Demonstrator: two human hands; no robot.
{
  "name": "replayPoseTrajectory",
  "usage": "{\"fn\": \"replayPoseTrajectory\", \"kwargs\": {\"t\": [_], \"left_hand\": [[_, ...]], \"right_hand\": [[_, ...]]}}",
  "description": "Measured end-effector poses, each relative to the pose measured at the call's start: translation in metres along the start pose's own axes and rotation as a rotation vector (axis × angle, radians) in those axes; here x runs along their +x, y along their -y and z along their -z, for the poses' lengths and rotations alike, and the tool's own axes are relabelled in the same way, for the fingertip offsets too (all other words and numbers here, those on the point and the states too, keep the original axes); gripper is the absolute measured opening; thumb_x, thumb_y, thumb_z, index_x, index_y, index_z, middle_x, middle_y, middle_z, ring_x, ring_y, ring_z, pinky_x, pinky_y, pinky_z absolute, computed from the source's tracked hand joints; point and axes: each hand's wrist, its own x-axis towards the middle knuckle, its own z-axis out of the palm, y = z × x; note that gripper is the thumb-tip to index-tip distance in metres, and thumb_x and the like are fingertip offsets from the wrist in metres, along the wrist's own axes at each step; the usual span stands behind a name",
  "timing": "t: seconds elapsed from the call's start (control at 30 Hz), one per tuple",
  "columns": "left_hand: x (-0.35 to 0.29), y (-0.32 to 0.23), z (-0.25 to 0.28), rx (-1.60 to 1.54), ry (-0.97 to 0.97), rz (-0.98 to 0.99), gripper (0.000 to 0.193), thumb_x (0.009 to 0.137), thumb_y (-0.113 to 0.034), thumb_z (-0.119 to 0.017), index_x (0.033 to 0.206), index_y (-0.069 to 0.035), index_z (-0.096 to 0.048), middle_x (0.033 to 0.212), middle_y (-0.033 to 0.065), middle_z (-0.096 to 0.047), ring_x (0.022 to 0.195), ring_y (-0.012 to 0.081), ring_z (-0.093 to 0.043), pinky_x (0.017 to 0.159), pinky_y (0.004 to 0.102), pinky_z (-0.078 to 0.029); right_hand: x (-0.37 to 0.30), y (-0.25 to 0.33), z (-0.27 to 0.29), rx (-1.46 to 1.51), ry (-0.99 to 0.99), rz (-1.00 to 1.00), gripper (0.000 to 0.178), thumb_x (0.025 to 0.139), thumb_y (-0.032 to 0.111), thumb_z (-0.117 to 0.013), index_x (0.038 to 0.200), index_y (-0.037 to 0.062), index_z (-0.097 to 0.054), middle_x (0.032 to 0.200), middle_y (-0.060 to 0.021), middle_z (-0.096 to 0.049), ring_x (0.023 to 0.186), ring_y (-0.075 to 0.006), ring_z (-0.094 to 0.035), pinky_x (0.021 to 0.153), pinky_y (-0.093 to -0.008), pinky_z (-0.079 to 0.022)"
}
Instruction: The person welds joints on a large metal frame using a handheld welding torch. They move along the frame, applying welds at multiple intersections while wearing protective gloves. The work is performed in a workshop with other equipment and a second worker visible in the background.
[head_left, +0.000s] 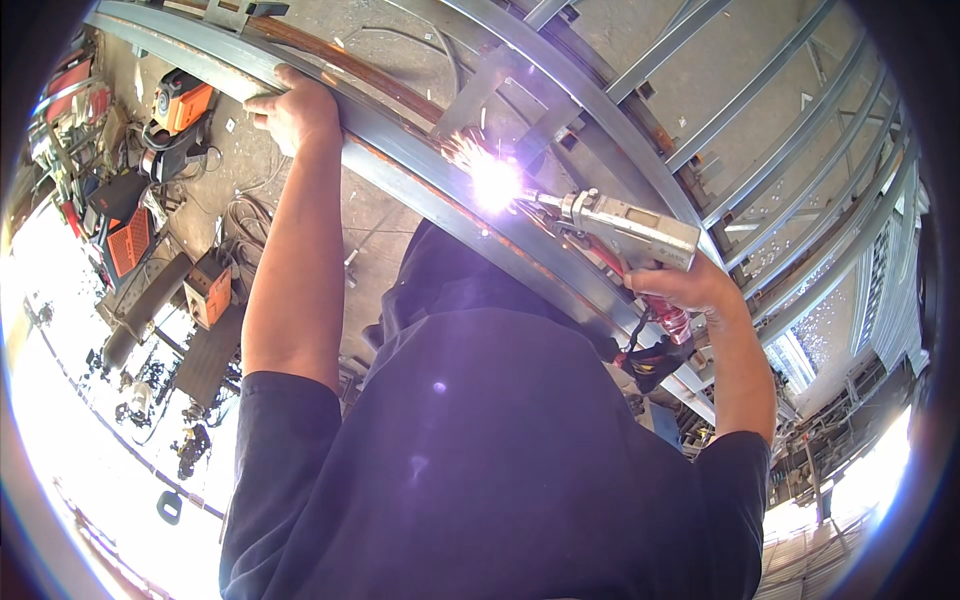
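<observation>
My right hand (685,287) is closed around a welding torch (640,228), which has a pale boxy metal body and a red part beneath it. Its thin nozzle points left at a long grey steel beam (400,160) running diagonally across in front of me. At the tip, a glaring white-violet arc (495,184) throws sparks up and to the left, hiding the metal under it. Farther left along that beam, my left hand (300,110) grips its edge, with the arm stretched out. Brown rust or scorch marks show along the beam.
Curved steel rails with crossbars (745,130) fill the upper right. A rusty bar (350,65) lies beyond the beam. On the floor at left stand an orange-and-black machine (182,103), an orange box (208,290) and coiled cables (248,218).
</observation>
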Motion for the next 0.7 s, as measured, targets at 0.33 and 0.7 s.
{"fn": "replayPoseTrajectory", "kwargs": {"t": [0.33, 0.7], "left_hand": [[0.001, 0.000, 0.001, -0.005, 0.010, -0.016, 0.096, 0.102, -0.065, -0.030, 0.163, 0.002, 0.001, 0.168, 0.0293, -0.012, 0.141, 0.0444, -0.047, 0.113, 0.0480, -0.045], [0.006, 0.009, -0.003, -0.006, 0.001, -0.016, 0.093, 0.104, -0.061, -0.036, 0.162, 0.004, -0.004, 0.162, 0.0334, -0.024, 0.135, 0.0483, -0.051, 0.109, 0.0555, -0.046]], "right_hand": [[-0.002, -0.007, 0.002, -0.035, 0.006, -0.030, 0.069, 0.080, 0.025, -0.083, 0.141, 0.0060, -0.058, 0.124, -0.0098, -0.067, 0.108, -0.0179, -0.063, 0.094, -0.0342, -0.054], [-0.058, -0.020, -0.003, 0.384, -0.293, 0.170, 0.057, 0.073, 0.007, -0.083, 0.126, 0.0002, -0.065, 0.107, -0.0086, -0.072, 0.095, -0.0189, -0.070, 0.081, -0.0340, -0.059]]}}
